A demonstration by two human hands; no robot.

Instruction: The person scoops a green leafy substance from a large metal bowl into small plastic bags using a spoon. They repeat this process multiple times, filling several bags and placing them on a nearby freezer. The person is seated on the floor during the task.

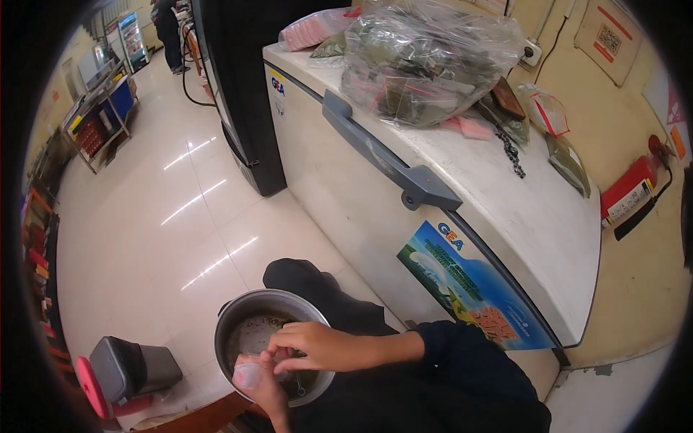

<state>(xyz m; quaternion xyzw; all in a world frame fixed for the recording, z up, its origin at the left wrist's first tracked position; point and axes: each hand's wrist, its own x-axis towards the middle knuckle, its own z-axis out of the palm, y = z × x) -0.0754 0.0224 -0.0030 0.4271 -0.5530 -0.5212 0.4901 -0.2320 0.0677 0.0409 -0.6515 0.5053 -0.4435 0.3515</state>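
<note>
My left hand (269, 389) grips a small clear plastic bag (247, 375) with a pinkish tint. Close against it, my right hand (314, 345) has its bent fingers pinching at the bag's upper part; my fingers partly hide that spot. Both hands are over a deep metal pot (223, 346), which sits low in front of me beside my dark-clothed leg. Dark greenish bits and residue lie in the pot, around a bare patch of its bottom. A metal utensil with a ringed handle end (301, 389) rests inside, partly covered by my right hand.
A white chest freezer (346, 211) stands to the right, bearing large plastic bags of green leafy matter (417, 59), pink packets (308, 32) and dark beads (510, 155). A fire extinguisher (631, 184) is by the wall. At left are a grey bin (143, 365) and pink stool (89, 384). A person (165, 32) stands far back.
</note>
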